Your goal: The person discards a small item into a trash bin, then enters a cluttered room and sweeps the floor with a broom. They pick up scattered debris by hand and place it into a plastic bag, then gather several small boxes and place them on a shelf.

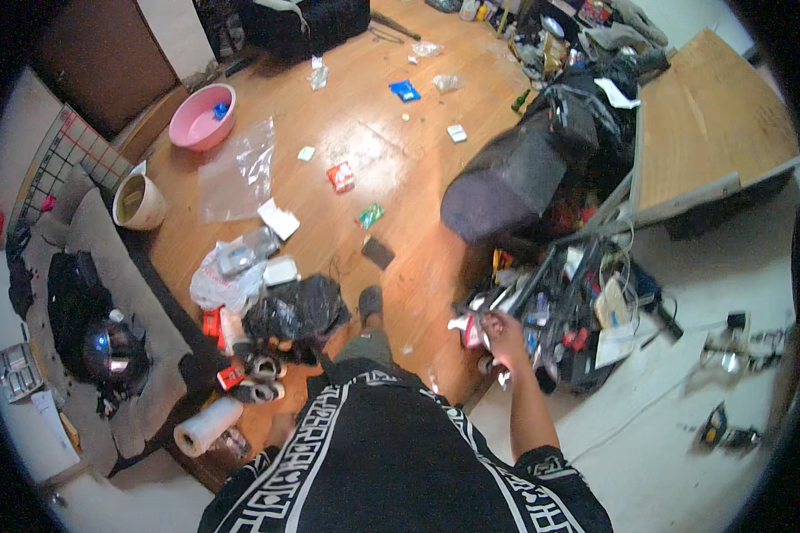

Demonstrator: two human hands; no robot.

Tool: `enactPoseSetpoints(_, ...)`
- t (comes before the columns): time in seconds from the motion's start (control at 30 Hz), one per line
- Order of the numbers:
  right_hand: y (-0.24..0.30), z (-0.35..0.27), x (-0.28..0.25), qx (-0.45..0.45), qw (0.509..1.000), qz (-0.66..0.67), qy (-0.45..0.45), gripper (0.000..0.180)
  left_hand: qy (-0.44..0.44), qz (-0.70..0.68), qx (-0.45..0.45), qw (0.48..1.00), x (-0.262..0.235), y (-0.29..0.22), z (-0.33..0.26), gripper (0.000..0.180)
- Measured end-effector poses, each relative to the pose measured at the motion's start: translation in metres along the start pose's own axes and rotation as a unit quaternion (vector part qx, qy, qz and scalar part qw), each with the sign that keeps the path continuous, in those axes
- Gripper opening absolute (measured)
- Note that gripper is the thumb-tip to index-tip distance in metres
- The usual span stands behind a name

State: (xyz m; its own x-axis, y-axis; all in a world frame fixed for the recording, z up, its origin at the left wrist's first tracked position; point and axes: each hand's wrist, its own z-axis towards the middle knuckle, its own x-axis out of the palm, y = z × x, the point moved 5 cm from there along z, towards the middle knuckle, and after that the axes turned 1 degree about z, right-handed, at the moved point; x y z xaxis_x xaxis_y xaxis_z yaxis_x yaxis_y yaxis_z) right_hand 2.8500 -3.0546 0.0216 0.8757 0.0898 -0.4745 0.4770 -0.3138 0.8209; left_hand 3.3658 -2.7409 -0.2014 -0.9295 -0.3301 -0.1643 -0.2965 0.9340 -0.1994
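Note:
My right hand (pixel 506 341) reaches out over a heap of mixed items (pixel 542 306) on the right. Its fingers are closed together, and what they hold is too small and blurred to name. A red and white package (pixel 468 331) lies right beside the fingertips. White paper (pixel 615 345) and a pale cable (pixel 628 266) are among the heap. My left hand (pixel 281 429) hangs low at my left side, partly hidden by my sleeve, with its fingers blurred. Closest to it are a roll of clear plastic (pixel 209 425) and a pair of shoes (pixel 260 391).
Litter and packets, such as a red one (pixel 340 177), dot the wooden floor (pixel 400 222). A pink basin (pixel 204 118) and a white bucket (pixel 140 202) stand at the left. A grey sofa (pixel 142 338) carries a dark helmet (pixel 116 351). Dark bags (pixel 507 178) lie beside a wooden board (pixel 711 133).

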Motion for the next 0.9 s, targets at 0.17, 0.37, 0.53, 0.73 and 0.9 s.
enactPoseSetpoints(0.17,0.014,0.074,-0.013,0.040,0.996,-0.041,0.065,0.022,0.013,-0.011,0.027,0.999,0.071,-0.113,0.006,0.012)
enactPoseSetpoints(0.37,0.001,0.164,-0.033,0.064,0.995,0.041,0.065,0.022,0.130,-0.067,0.184,0.972,0.163,-0.371,0.014,0.011)
enactPoseSetpoints(0.53,-0.013,0.264,-0.054,0.130,0.987,0.085,0.036,0.020,-0.024,-0.039,0.235,0.971,0.200,-0.528,-0.005,0.013)
enactPoseSetpoints(0.73,0.067,0.464,-0.065,0.030,0.988,-0.077,0.129,0.023,-0.045,-0.111,0.180,0.976,0.238,-0.573,0.003,0.015)
enactPoseSetpoints(0.9,0.205,0.634,-0.057,-0.154,0.963,-0.159,0.156,0.030,-0.105,0.133,0.138,0.976,0.280,-0.532,0.029,0.012)
